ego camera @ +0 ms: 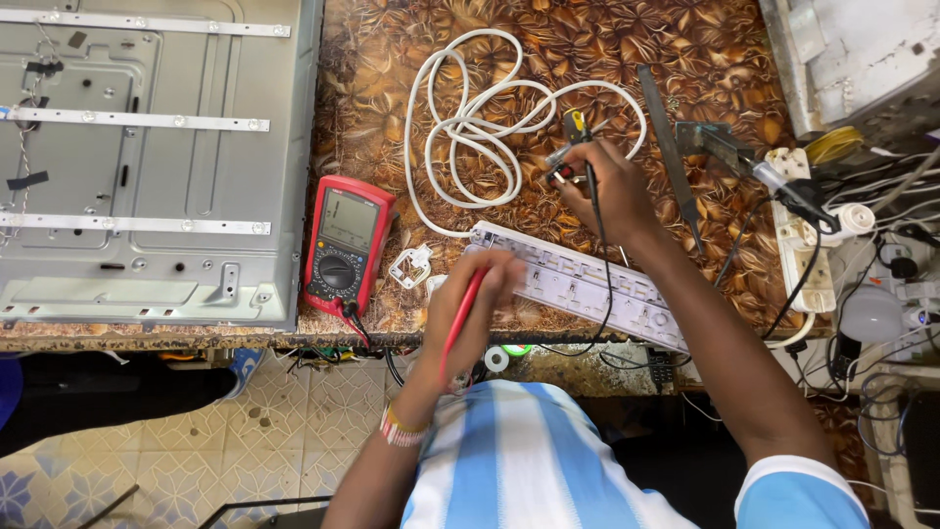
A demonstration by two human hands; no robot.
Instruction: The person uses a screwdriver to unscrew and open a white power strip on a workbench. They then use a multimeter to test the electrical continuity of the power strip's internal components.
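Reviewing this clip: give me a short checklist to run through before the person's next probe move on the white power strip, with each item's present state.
1. Left hand holds the red probe: ok.
2. Right hand holds the black probe by the plug end of the white cable: ok.
3. Red probe tip on the power strip: cannot tell, the hand hides it.
4. Multimeter in view, face up: ok.
5. Meter reading legible: not ok, too small.
6. Both leads plugged into the meter: cannot tell.
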